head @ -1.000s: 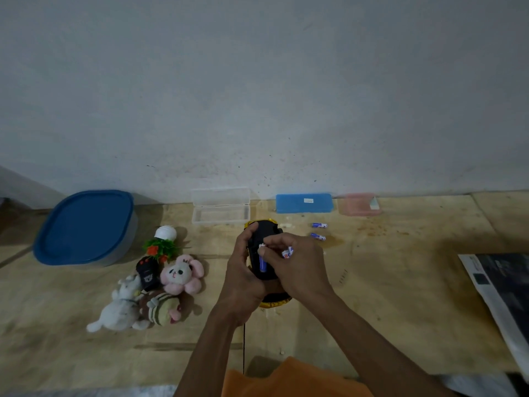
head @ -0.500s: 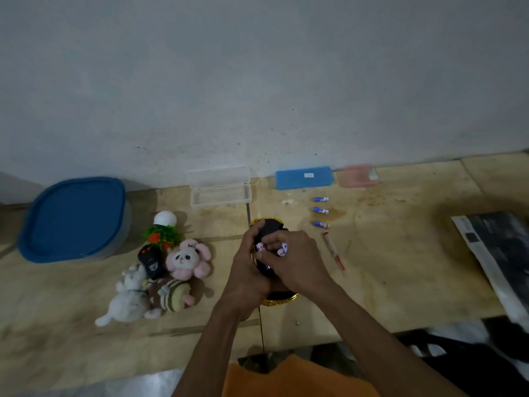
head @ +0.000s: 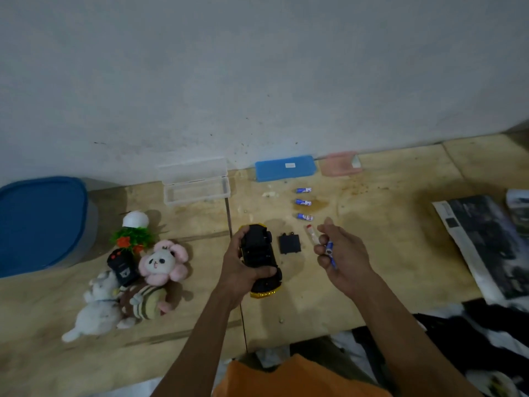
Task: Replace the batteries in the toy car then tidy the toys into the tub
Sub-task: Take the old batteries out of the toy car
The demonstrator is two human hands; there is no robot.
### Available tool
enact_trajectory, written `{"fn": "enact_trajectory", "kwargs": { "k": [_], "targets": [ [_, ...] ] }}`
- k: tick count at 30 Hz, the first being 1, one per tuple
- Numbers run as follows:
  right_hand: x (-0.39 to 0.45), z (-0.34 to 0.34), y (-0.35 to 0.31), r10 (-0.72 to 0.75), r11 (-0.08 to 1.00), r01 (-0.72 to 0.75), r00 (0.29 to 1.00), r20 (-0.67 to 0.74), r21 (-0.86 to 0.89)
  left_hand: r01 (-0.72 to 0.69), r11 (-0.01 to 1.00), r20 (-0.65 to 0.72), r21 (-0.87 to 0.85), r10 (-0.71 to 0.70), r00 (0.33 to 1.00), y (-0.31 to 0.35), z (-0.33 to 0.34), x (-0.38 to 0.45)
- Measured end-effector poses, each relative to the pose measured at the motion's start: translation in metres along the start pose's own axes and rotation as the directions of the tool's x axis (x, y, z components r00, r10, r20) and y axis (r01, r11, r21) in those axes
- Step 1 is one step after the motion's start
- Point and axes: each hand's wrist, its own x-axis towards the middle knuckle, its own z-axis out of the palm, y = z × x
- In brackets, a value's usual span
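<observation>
My left hand [head: 242, 265] grips the yellow and black toy car [head: 260, 259], held upside down over the wooden board. My right hand [head: 340, 256] has come away to the right and holds blue batteries [head: 329, 249] in its fingers. The black battery cover [head: 289, 243] lies on the board between the two hands. Three blue batteries [head: 303, 202] lie in a column behind it, with a red-tipped screwdriver [head: 312, 234] partly hidden under my right hand. The tub [head: 43, 224] with a blue lid stands at far left.
Soft toys [head: 163, 263], a small black toy [head: 123, 266] and a plastic plant [head: 133, 233] lie left of the car. A clear open case [head: 196, 186], a blue case [head: 284, 168] and a pink case [head: 339, 164] line the wall. Newspaper [head: 486, 245] lies at right.
My right hand has lifted off the car's underside and moved right with batteries in it. The battery cover and screwdriver are now uncovered. The camera has tilted down.
</observation>
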Motion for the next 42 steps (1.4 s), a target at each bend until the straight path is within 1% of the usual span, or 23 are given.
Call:
{"fn": "enact_trajectory", "kwargs": {
  "k": [3, 9, 12, 14, 16, 18, 21, 23, 27, 29, 33, 34, 35, 37, 38, 40, 42],
  "targets": [
    [0.019, -0.007, -0.001, 0.018, 0.998, -0.018, 1.0, -0.005, -0.063, 0.0, 0.999, -0.042, 0.042, 0.001, 0.999, -0.006, 0.016, 0.014],
    [0.054, -0.026, -0.009, 0.058, 0.985, -0.042, 0.994, 0.095, -0.166, 0.028, 0.973, -0.072, 0.231, -0.011, 0.997, -0.011, 0.031, 0.038],
    [0.068, -0.032, -0.017, 0.093, 0.973, -0.058, 0.984, 0.149, -0.225, 0.05, 0.959, -0.072, 0.279, -0.031, 0.997, -0.016, 0.037, 0.04],
    [0.076, -0.033, -0.022, 0.133, 0.972, -0.089, 0.972, 0.194, -0.218, 0.052, 0.956, -0.087, 0.289, -0.028, 0.996, -0.018, 0.04, 0.04],
    [0.082, -0.034, -0.027, 0.184, 0.974, -0.144, 0.954, 0.236, -0.175, 0.071, 0.946, -0.103, 0.316, -0.04, 0.994, -0.02, 0.04, 0.04],
    [0.086, -0.034, -0.029, 0.207, 0.977, -0.184, 0.936, 0.284, -0.107, 0.097, 0.912, -0.133, 0.398, -0.047, 0.99, -0.022, 0.038, 0.041],
    [0.084, -0.037, -0.029, 0.19, 0.982, -0.184, 0.929, 0.317, -0.05, 0.137, 0.843, -0.187, 0.52, -0.044, 0.981, -0.023, 0.034, 0.04],
    [0.08, -0.04, -0.028, 0.165, 0.986, -0.157, 0.942, 0.294, -0.051, 0.164, 0.829, -0.207, 0.535, -0.059, 0.976, -0.022, 0.037, 0.034],
    [0.064, -0.055, -0.028, 0.076, 0.997, -0.074, 0.98, 0.186, -0.018, 0.119, 0.789, -0.177, 0.603, -0.014, 0.984, -0.024, 0.033, 0.026],
    [0.058, -0.071, -0.029, 0.028, 1.0, -0.03, 0.99, 0.139, 0.009, 0.111, 0.779, -0.172, 0.617, -0.004, 0.985, -0.027, 0.029, 0.024],
    [0.062, -0.107, -0.035, -0.038, 0.999, 0.038, 0.998, 0.054, -0.002, 0.102, 0.776, -0.192, 0.623, 0.025, 0.981, -0.028, 0.037, 0.018],
    [0.064, -0.115, -0.038, -0.049, 0.999, 0.049, 0.998, 0.036, -0.003, 0.095, 0.765, -0.22, 0.637, 0.062, 0.974, -0.028, 0.042, 0.015],
    [0.067, -0.123, -0.042, -0.065, 0.998, 0.065, 0.997, 0.028, 0.0, 0.067, 0.735, -0.25, 0.675, 0.143, 0.958, -0.026, 0.047, 0.014],
    [0.078, -0.134, -0.051, -0.099, 0.995, 0.099, 0.995, 0.026, -0.017, 0.035, 0.677, -0.307, 0.735, 0.288, 0.907, -0.017, 0.065, 0.015],
    [0.086, -0.138, -0.057, -0.106, 0.994, 0.107, 0.994, 0.027, -0.037, 0.026, 0.673, -0.328, 0.739, 0.326, 0.887, -0.011, 0.076, 0.019],
    [0.105, -0.142, -0.07, -0.118, 0.99, 0.12, 0.992, 0.033, -0.073, -0.035, 0.659, -0.315, 0.751, 0.405, 0.858, 0.003, 0.105, 0.031],
    [0.127, -0.142, -0.083, -0.128, 0.985, 0.131, 0.991, 0.036, -0.116, -0.131, 0.622, -0.244, 0.772, 0.48, 0.843, 0.018, 0.137, 0.052]
  ]
}}
